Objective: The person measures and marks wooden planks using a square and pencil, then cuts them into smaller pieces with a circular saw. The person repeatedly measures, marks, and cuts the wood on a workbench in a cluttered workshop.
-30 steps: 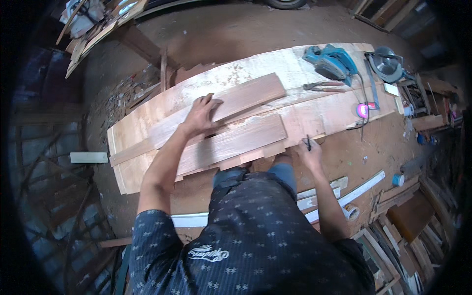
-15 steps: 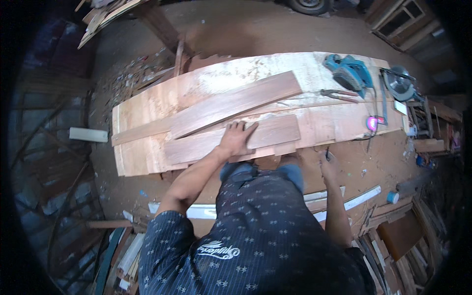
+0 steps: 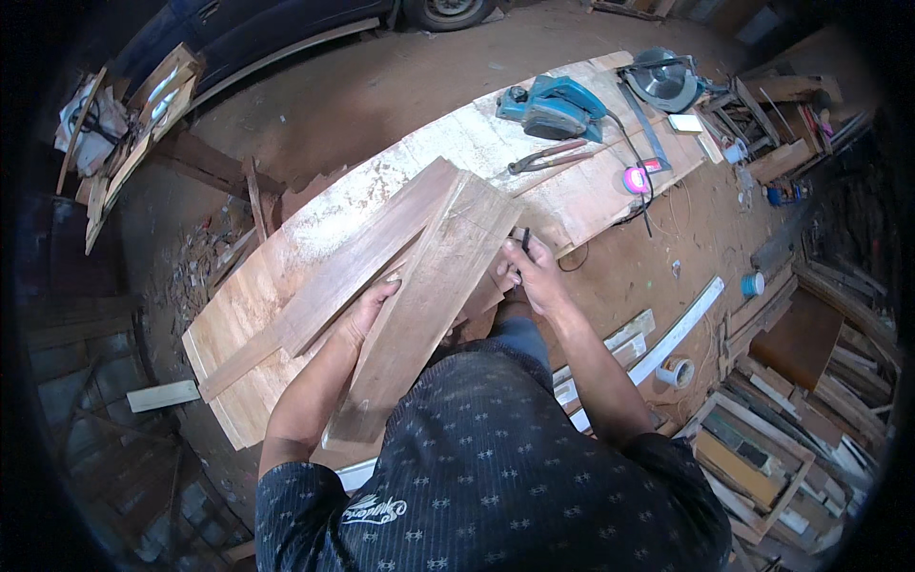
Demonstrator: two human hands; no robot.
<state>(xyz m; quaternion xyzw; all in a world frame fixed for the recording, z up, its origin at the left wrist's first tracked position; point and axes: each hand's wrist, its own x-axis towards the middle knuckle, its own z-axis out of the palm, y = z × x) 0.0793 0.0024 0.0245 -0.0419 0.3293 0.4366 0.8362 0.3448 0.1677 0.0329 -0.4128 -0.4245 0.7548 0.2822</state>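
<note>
A wooden board (image 3: pixel 434 286) lies tilted across the near side of the plywood work surface, one end close to my shirt. My left hand (image 3: pixel 367 310) is closed on its left edge, thumb on top and fingers hidden beneath. My right hand (image 3: pixel 536 276) is closed around a slim dark pencil-like stick (image 3: pixel 525 240), beside the board's right edge near its far end. Whether that hand also touches the board I cannot tell. A second board (image 3: pixel 376 243) lies just left of the held one, partly covered by it.
On the plywood top (image 3: pixel 248 362) are a teal electric planer (image 3: pixel 558 107), pliers (image 3: pixel 543 157), a pink tape measure (image 3: pixel 636 179) and a dark square (image 3: pixel 643 124). A circular saw (image 3: pixel 660 81) stands at the far right end. Scrap timber (image 3: pixel 762 467) is stacked at lower right.
My left hand has gone from lying on top of the board to gripping its edge, and the board is lifted and turned. My right hand has come up beside it. The view has turned.
</note>
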